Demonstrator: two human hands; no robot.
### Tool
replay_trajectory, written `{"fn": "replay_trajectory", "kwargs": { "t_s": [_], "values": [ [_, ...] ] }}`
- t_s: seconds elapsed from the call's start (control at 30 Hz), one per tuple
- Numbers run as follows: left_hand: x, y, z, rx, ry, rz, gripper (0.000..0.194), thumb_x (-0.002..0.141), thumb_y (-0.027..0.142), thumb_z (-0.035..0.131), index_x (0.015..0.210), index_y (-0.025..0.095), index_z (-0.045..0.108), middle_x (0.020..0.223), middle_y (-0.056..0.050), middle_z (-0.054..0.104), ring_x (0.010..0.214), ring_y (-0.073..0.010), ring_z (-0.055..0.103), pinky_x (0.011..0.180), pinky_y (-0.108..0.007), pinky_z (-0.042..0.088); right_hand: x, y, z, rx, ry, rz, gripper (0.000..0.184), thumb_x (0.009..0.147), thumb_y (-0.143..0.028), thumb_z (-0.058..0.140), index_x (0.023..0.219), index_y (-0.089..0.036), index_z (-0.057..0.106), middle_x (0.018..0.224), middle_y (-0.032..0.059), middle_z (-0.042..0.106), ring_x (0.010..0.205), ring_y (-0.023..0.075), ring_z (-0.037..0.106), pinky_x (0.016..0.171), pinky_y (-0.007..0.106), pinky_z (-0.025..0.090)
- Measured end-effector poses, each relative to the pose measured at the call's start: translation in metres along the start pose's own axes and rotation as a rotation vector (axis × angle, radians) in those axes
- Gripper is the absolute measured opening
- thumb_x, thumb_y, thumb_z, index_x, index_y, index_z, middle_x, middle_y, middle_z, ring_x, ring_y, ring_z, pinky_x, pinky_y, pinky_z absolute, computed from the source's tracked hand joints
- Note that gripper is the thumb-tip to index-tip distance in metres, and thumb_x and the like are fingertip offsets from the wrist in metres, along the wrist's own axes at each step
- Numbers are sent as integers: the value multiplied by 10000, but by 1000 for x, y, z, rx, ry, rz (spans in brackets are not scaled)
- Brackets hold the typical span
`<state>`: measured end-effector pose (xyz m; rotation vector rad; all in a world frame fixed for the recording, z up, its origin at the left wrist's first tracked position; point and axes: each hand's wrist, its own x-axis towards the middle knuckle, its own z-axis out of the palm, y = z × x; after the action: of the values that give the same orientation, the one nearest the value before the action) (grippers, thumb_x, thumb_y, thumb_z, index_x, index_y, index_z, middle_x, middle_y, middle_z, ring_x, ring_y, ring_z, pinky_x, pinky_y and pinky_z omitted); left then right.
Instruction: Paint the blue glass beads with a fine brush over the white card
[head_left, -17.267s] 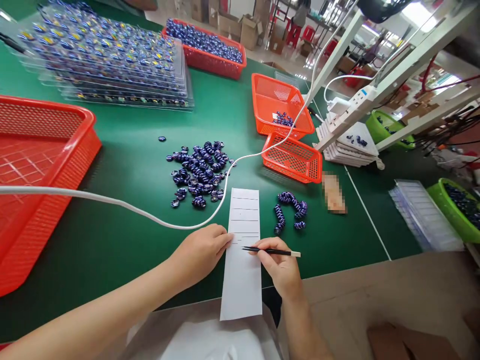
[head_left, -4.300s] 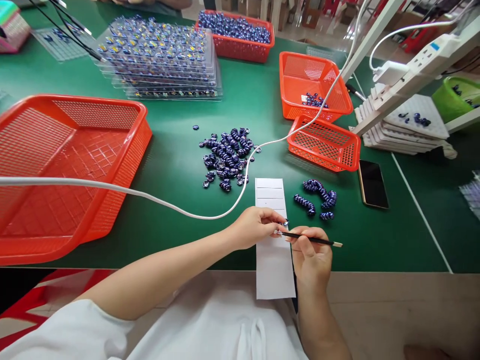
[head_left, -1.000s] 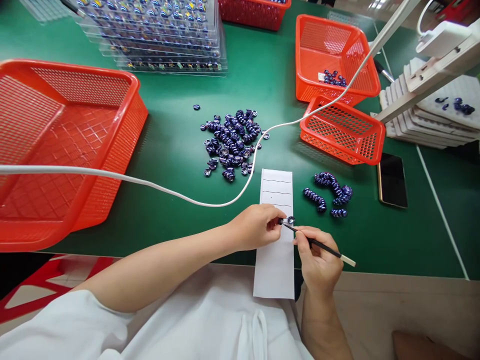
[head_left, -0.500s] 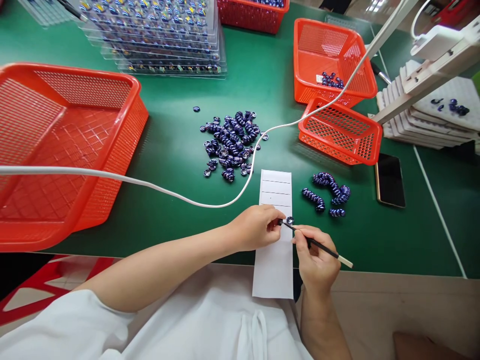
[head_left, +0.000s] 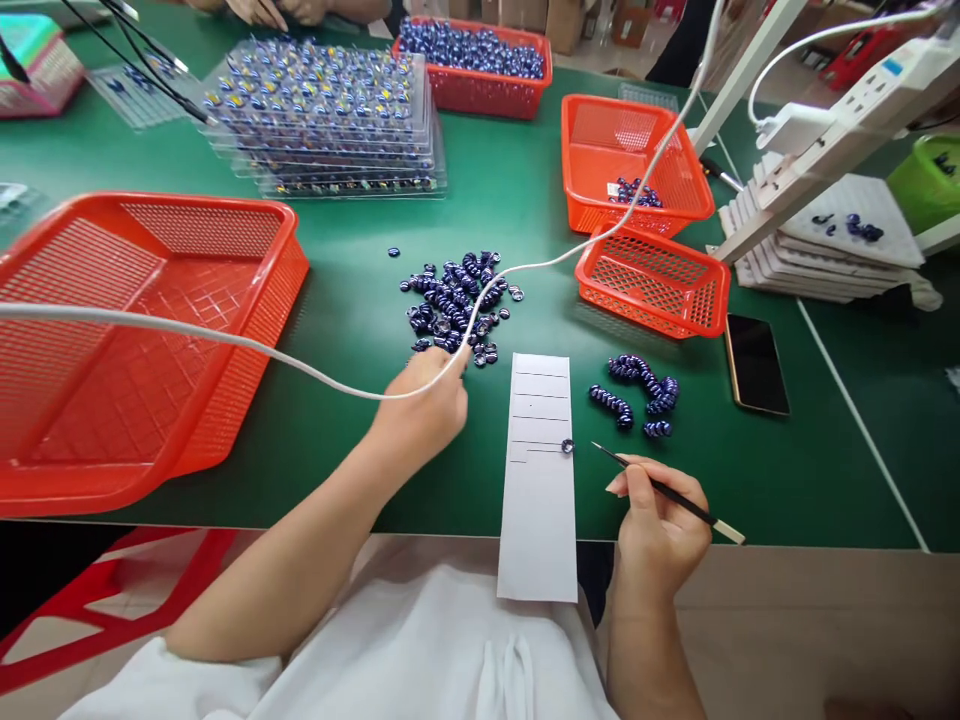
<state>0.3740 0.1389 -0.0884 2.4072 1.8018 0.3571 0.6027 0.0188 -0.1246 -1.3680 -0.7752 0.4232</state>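
One tool (head_left: 701, 512), apparently four red baskets (head_left: 259, 330)

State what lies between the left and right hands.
The paper strip, one dark piece on it, lies between left hand and right hand in the head view.

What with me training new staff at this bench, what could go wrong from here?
The white cable crosses the left hand by the pile of dark pieces; it might snag and scatter some. The paper strip overhangs the green table, so a bump could shift it. The single piece at the strip's right edge could then slide off.
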Motion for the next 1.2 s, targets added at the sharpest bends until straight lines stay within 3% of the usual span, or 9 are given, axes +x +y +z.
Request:
{"fn": "replay_trajectory", "kwargs": {
  "t_s": [0.1,0.23,0.37,0.5,0.7,0.97,1.07,1.2],
  "values": [
    [2,-4,0,150,34,-44,494,885,150,461,1365,38,493,1084,-216,594,999,-338,567,785,-423,531,4,3,-1,13,37,14,145,810,-253,760,851,-177,643,837,35,707,516,116,620,520,295,557],
    [-8,29,9,-41,27,195,419,906,201,521,1308,80,529,1143,-192,587,1044,-311,551,883,-447,523,5,5,-1,40,61,25,152,803,-248,771,848,-171,648,838,32,709,507,110,614,501,275,536],
    [-16,72,21,-255,-116,496,241,932,296,597,1096,126,644,1007,-126,636,929,-251,581,822,-394,535,4,6,-2,64,40,28,149,799,-241,779,857,-168,662,842,36,718,519,111,621,527,276,540],
    [-11,89,33,-208,-268,537,155,917,260,637,965,126,698,903,-106,653,868,-245,605,728,-352,532,1,7,-4,59,34,27,140,805,-240,773,857,-168,665,863,41,720,526,109,624,541,276,543],
    [-3,79,37,-175,-278,555,227,967,237,520,918,135,717,840,-90,665,801,-224,635,650,-313,510,1,9,-5,26,-18,43,151,810,-265,768,875,-173,667,889,45,717,558,119,639,559,283,558],
    [-13,45,23,-356,-57,561,183,911,149,491,892,134,673,790,-69,665,768,-192,618,667,-294,495,6,5,-11,-145,-186,119,162,836,-322,748,904,-186,691,844,32,705,601,119,641,584,252,546],
    [-16,42,23,-435,-78,669,176,921,155,491,894,142,665,827,-79,667,801,-196,597,698,-301,501,12,3,-11,-237,-288,176,190,841,-362,741,897,-189,688,724,6,677,602,126,637,576,235,527],
    [-20,43,31,-471,-132,903,162,939,159,487,950,141,648,1066,-113,702,979,-232,590,859,-355,512,19,-1,-8,-308,-345,217,232,836,-405,737,875,-188,664,632,-11,651,563,122,611,532,216,489]
  ]
}}
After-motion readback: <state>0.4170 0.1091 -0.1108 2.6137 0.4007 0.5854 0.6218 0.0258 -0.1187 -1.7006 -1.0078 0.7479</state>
